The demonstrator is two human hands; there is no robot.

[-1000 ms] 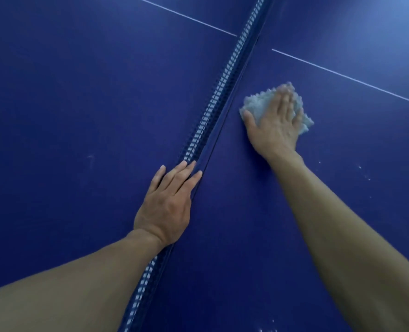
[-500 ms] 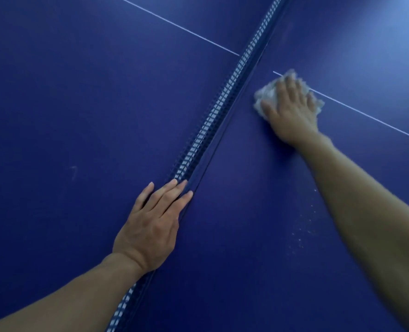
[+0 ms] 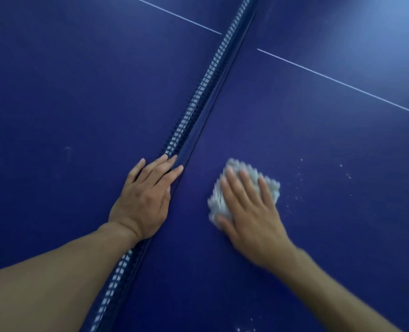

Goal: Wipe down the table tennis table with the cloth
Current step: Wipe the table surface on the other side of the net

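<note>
The dark blue table tennis table (image 3: 294, 121) fills the view, split by the net (image 3: 198, 97) running diagonally from top centre to bottom left. My right hand (image 3: 249, 209) lies flat with straight fingers on a pale grey fluffy cloth (image 3: 272, 188), pressing it onto the right half of the table; the hand and cloth are motion-blurred. My left hand (image 3: 146, 200) rests flat on top of the net with its fingers stretched along it.
Small white specks (image 3: 299, 188) lie on the table to the right of the cloth, and a few more (image 3: 246, 328) near the bottom edge. A thin white line (image 3: 342, 83) crosses the right half and continues beyond the net on the left half.
My right hand has slid the cloth back toward me along the net, from near the white line to beside my left hand. The left hand stays on the net.
</note>
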